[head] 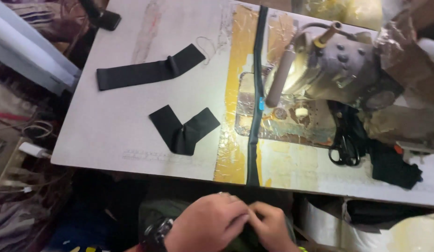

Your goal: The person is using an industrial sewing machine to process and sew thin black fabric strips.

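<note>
Down at six o'clock, below the table edge, the left hand (208, 223) and the right hand (271, 227) meet over the lap, fingers curled in and pinched together on something dark; what they grip is too hidden to name, though it sits right under the end of the long black strip (256, 93). That strip is narrow, matte and slightly rolled, running from twelve o'clock straight down the table (109, 135) and over its near edge, with a small blue tag midway. A dark watch (157, 233) sits on the left wrist. At ten o'clock lies a long flat black band (149, 71), and nearer the centre a shorter black piece (183, 128) bent into a V. At two o'clock stands a worn sewing machine (338, 65), with black scissors (345, 142) at three o'clock
</note>
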